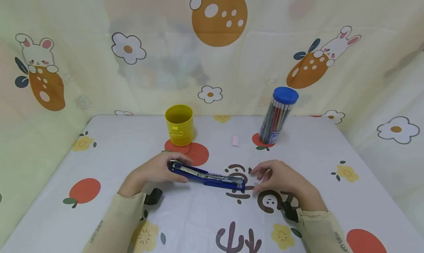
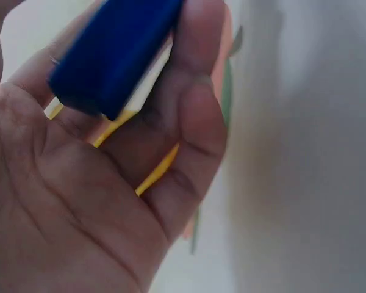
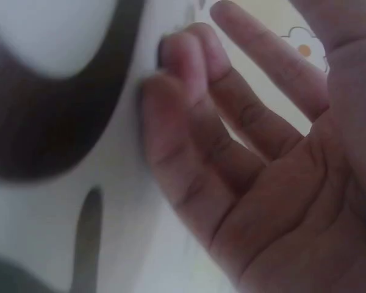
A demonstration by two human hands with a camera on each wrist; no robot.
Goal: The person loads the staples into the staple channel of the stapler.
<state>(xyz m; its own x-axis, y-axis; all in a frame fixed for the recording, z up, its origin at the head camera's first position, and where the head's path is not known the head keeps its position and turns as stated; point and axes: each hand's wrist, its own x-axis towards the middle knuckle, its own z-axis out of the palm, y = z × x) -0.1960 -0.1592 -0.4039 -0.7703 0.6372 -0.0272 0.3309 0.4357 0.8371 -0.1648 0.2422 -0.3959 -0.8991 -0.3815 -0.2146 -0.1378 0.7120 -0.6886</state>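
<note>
A blue stapler (image 1: 207,176) is opened out nearly flat in the head view, its metal inside showing. My left hand (image 1: 162,168) grips one end of it between thumb and fingers. In the left wrist view the stapler's blue end (image 2: 113,58) lies across the fingers, partly cut off by the frame's top. To the right of the stapler's other end is my right hand (image 1: 279,175), apart from it. In the right wrist view its loosely bent fingers (image 3: 183,134) hold nothing that I can see.
A yellow cup (image 1: 180,126) with a small handle stands beyond my left hand. Further right are a small pink eraser-like block (image 1: 235,141) and a clear tube of pencils (image 1: 276,116) with a blue lid. A patterned cloth (image 1: 159,72) hangs behind the table (image 1: 198,223).
</note>
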